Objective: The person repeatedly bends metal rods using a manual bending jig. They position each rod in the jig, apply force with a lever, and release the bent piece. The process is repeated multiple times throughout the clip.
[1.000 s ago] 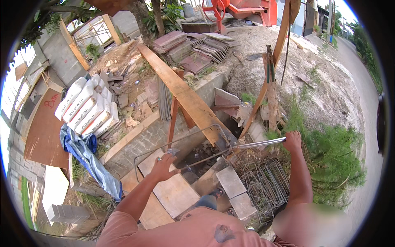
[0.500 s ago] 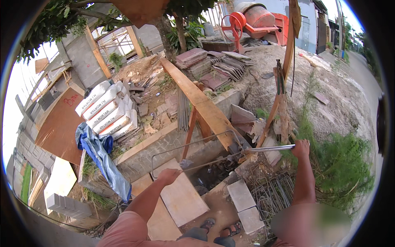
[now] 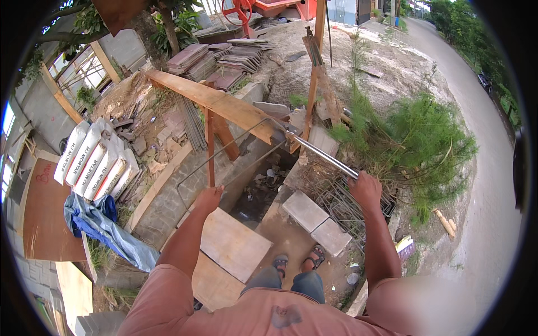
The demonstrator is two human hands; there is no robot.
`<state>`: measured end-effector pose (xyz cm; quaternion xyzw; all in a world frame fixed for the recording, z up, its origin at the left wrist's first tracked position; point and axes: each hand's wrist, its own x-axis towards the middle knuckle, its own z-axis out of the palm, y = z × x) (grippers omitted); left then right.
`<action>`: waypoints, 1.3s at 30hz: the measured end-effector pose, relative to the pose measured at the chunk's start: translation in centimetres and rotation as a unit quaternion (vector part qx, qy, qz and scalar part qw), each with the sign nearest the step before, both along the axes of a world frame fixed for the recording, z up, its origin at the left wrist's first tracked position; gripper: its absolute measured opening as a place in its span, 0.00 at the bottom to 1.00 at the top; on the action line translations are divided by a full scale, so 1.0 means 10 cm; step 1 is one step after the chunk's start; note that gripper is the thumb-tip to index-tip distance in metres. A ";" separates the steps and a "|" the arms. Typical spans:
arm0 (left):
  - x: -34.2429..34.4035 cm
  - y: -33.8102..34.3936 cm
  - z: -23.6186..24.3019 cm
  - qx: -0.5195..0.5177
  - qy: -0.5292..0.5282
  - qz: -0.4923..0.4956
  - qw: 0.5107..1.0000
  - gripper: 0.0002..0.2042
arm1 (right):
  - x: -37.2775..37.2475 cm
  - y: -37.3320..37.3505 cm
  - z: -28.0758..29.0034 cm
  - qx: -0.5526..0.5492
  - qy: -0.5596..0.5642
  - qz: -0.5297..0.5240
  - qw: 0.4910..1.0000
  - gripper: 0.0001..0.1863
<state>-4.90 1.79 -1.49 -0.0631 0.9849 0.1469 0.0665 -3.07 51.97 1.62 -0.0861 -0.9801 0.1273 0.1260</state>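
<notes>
My left hand (image 3: 208, 199) is closed on a thin metal rod (image 3: 246, 169), bent into an open, roughly rectangular loop. The rod's far end meets the end of a wooden beam (image 3: 224, 107), where small metal parts are too fine to make out. My right hand (image 3: 364, 190) is wrapped round the near end of a shiny metal pipe (image 3: 328, 159). The pipe slants from the beam's end toward me on the right, its far end close to the rod's bend.
Several bent metal frames (image 3: 342, 207) lie by two concrete blocks (image 3: 305, 211). Pale boards (image 3: 235, 243) lie left of my feet, beside a debris-filled trench (image 3: 263, 185). White sacks (image 3: 95, 157) and a blue tarp (image 3: 109, 229) are at left; a green bush (image 3: 414, 151) grows at right.
The pipe has swung from nearly level to a slant, its right-hand end coming nearer to me with my right hand. My left hand still holds the rod. The whole view has shifted.
</notes>
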 end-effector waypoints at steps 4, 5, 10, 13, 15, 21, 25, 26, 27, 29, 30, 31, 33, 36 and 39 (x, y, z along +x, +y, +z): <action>-0.01 0.11 0.13 0.002 -0.041 -0.024 0.999 0.32 | 0.56 -0.68 0.00 -0.078 -0.029 -0.060 0.995 0.20; 0.02 0.14 0.14 -0.014 -0.032 -0.036 0.999 0.32 | 0.60 -0.75 0.01 -0.085 -0.029 -0.064 0.994 0.20; -0.05 0.06 0.04 0.010 -0.019 -0.044 0.999 0.32 | 0.46 -0.58 0.03 -0.066 -0.038 -0.045 0.996 0.21; 0.02 0.18 0.20 0.036 -0.036 -0.066 0.997 0.32 | 0.44 -0.37 0.06 -0.022 -0.050 -0.025 0.998 0.20; 0.09 0.23 0.37 0.033 -0.035 -0.064 0.997 0.31 | 0.44 -0.39 0.22 -0.010 -0.061 -0.022 0.998 0.20; -0.02 0.09 0.17 0.057 -0.057 -0.079 0.994 0.31 | 0.30 -0.27 0.36 0.019 -0.077 0.003 0.997 0.21; -0.06 0.08 0.13 0.084 -0.051 -0.087 0.991 0.31 | 0.28 -0.15 0.29 0.014 -0.062 0.007 0.998 0.21; -0.06 0.07 0.13 0.084 -0.051 -0.085 0.992 0.32 | 0.29 -0.17 0.26 0.015 -0.063 0.003 0.998 0.21; -0.06 0.06 0.12 0.084 -0.050 -0.083 0.992 0.32 | 0.29 -0.19 0.24 0.017 -0.064 0.000 0.998 0.21; -0.09 0.05 0.10 0.094 -0.056 -0.087 0.990 0.32 | 0.33 -0.22 0.24 0.007 -0.099 -0.014 0.995 0.21; -0.10 0.05 0.08 0.099 -0.060 -0.089 0.989 0.32 | 0.35 -0.25 0.24 0.002 -0.117 -0.021 0.993 0.21; -0.10 0.03 0.07 0.099 -0.061 -0.086 0.989 0.33 | 0.35 -0.27 0.22 0.003 -0.104 -0.015 0.994 0.20; -0.10 0.04 0.07 0.097 -0.064 -0.085 0.990 0.34 | 0.39 -0.29 0.19 0.003 -0.075 -0.008 0.997 0.20; -0.09 0.05 0.12 0.106 -0.061 -0.078 0.989 0.31 | 0.39 -0.32 0.16 0.006 -0.059 -0.009 0.998 0.20; -0.11 0.03 0.07 0.109 -0.068 -0.075 0.989 0.32 | 0.40 -0.37 0.20 -0.005 -0.062 -0.018 0.998 0.20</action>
